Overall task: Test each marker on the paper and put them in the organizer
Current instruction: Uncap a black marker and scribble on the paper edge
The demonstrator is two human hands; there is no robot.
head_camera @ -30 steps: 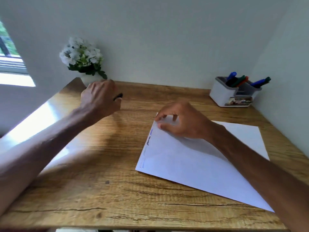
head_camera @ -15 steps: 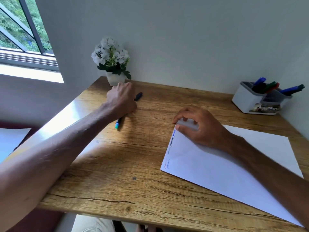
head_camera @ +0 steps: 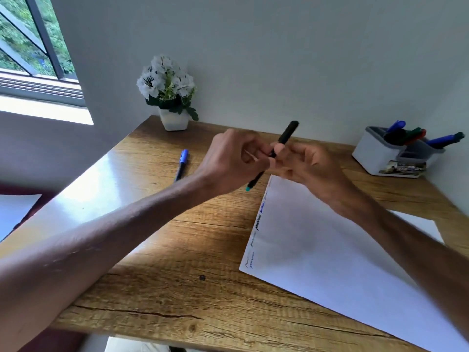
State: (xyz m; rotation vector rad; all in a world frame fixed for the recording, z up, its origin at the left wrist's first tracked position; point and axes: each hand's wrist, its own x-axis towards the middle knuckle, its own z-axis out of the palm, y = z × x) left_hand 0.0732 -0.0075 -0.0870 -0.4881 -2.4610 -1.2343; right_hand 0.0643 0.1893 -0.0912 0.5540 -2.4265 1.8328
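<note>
My left hand (head_camera: pixel 232 163) grips a black marker (head_camera: pixel 285 134) with a teal end, tilted above the desk, cap end up toward the wall. My right hand (head_camera: pixel 308 167) meets it from the right, its fingers at the marker's middle; how firmly it holds is blurred. A blue-capped marker (head_camera: pixel 182 162) lies on the desk to the left. The white paper (head_camera: pixel 330 250) lies below my hands, with several short scribbles along its left edge. The grey-white organizer (head_camera: pixel 378 158) stands at the back right, holding several markers.
A white pot of white flowers (head_camera: pixel 168 95) stands at the back left of the wooden desk (head_camera: pixel 177 288). Walls close the back and right sides. A window is at the upper left. The desk's front edge is near me.
My left hand lifted the black marker off the desk and carried it right. My right hand left the paper and rose to meet it. The blue-capped marker now shows on the desk.
</note>
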